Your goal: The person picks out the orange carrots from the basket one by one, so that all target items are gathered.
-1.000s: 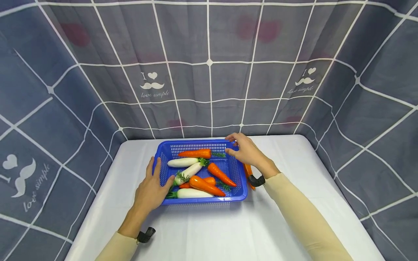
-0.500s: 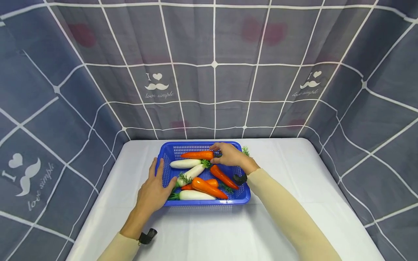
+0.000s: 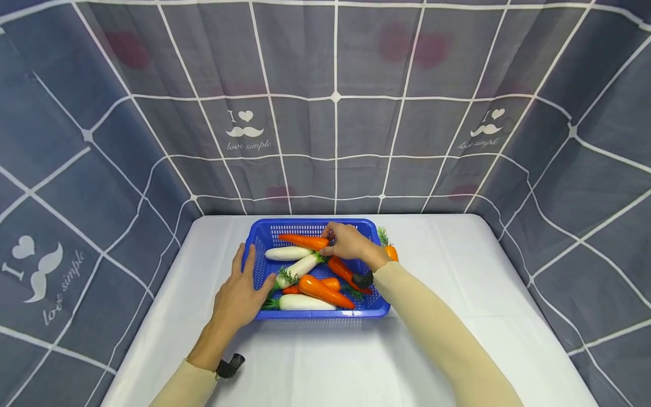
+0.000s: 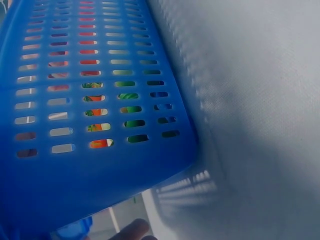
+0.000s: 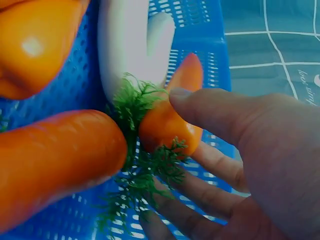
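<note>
A blue perforated basket holds several carrots and white radishes. My right hand reaches in at the back and pinches the leafy end of a carrot. In the right wrist view, the thumb lies on that carrot, with fingers behind and below it among green leaves. My left hand rests at the basket's left end, fingers extended and thumb over the rim. The left wrist view shows the basket's outer wall and a fingertip beyond it.
White radishes and carrots lie around the right hand in the basket. Outside its right wall is another carrot, partly hidden by the forearm. A white-covered table lies beneath; grey checked cloth surrounds it.
My right hand has moved left from the basket's right rim to the back carrot and taken hold of it. That carrot has tilted slightly. The left hand stays by the basket's left end.
</note>
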{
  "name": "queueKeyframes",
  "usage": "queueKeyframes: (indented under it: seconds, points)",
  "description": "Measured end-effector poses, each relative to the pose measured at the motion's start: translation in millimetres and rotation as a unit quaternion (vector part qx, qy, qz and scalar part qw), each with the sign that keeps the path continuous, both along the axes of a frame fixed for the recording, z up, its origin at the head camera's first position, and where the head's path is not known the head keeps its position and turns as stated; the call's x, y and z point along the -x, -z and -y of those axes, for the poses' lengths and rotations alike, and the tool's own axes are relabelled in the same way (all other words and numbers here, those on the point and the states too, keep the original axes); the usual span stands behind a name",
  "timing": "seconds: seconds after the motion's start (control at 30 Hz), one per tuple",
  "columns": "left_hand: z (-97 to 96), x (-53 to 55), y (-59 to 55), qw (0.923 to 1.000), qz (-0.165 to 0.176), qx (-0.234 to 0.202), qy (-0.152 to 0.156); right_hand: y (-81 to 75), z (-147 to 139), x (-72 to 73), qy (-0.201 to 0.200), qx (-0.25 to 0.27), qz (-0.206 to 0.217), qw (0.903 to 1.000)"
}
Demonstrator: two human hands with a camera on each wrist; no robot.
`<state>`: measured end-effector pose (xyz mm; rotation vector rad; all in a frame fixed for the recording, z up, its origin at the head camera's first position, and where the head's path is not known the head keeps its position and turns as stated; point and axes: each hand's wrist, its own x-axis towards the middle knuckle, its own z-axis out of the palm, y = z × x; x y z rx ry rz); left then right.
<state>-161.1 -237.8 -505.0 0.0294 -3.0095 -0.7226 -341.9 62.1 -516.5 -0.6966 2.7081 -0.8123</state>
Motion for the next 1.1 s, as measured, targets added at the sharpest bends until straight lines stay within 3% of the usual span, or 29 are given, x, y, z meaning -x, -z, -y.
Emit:
queueKeyframes:
  seconds: [0.2, 0.47, 0.7, 1.1]
  points:
    - [-0.6, -0.3, -0.9, 1.0000, 0.000, -0.001, 0.000, 7.9, 3.8, -0.1, 0.025, 0.017, -0.003, 0.9995]
    - [-1.2, -1.2, -0.3, 1.0000, 0.005, -0.003, -0.002, 2.4, -1.6, -9.8, 0.020, 0.050, -0.017, 0.9984]
    - [0.0, 1.1, 0.4, 1.0000, 0.005, -0.001, 0.000, -30.4, -11.3, -37.5, 0.040, 0.084, -0.010, 0.9956]
    - [0.1, 0.5, 1.3, 0.9999, 0.010, -0.005, -0.001, -49.8, -37.3, -58.9, 0.062, 0.186, -0.039, 0.9799]
